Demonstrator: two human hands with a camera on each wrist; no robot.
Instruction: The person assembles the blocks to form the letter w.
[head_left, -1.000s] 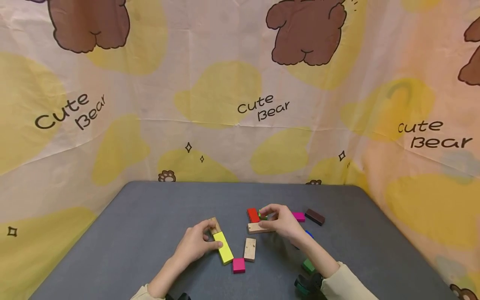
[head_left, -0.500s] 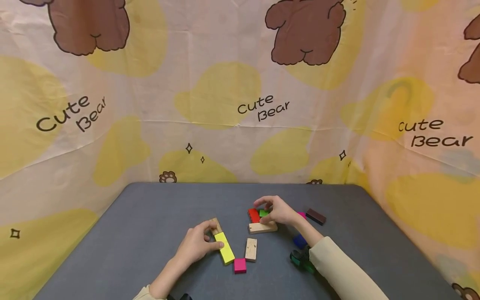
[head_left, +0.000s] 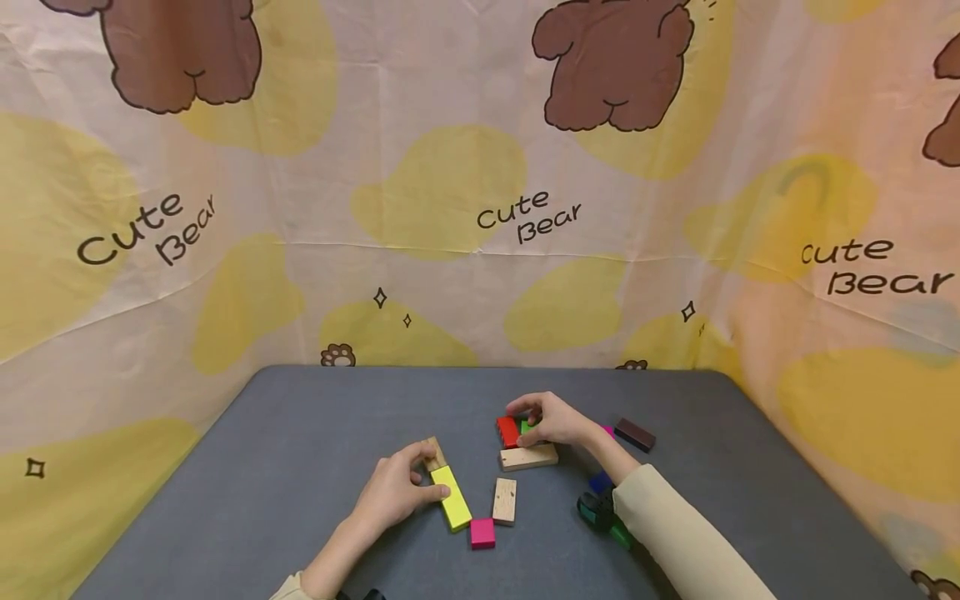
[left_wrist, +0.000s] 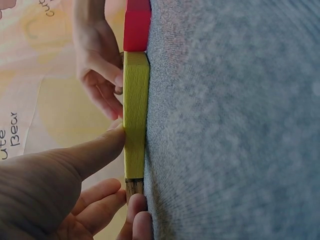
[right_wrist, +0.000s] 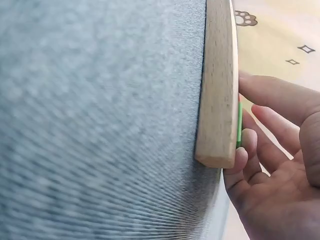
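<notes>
My left hand (head_left: 393,492) lies over a row of two blocks, with its thumb on the yellow block (head_left: 452,500) and its fingers curled at the plain wooden block (head_left: 436,454) beyond. A magenta block (head_left: 482,533) sits at the yellow block's near end. Farther back, my right hand (head_left: 557,421) reaches over the red block (head_left: 507,432), index fingertip at its far end and thumb at its near end. A green block (head_left: 527,427) shows partly under the fingers. In front of these lies a longer plain wooden block (right_wrist: 218,90), close to the thumb and fingertips in the right wrist view.
Another plain wooden block (head_left: 505,502) lies right of the magenta one. To the right are a dark brown block (head_left: 634,435), a partly covered blue block (head_left: 601,482) and a green block (head_left: 621,535) beside the right wrist camera (head_left: 595,511). A patterned cloth (head_left: 450,183) surrounds the grey table (head_left: 337,417).
My right hand has shifted left and slightly away from me, from above the long plain block to the red block. My left hand stays in place on its row.
</notes>
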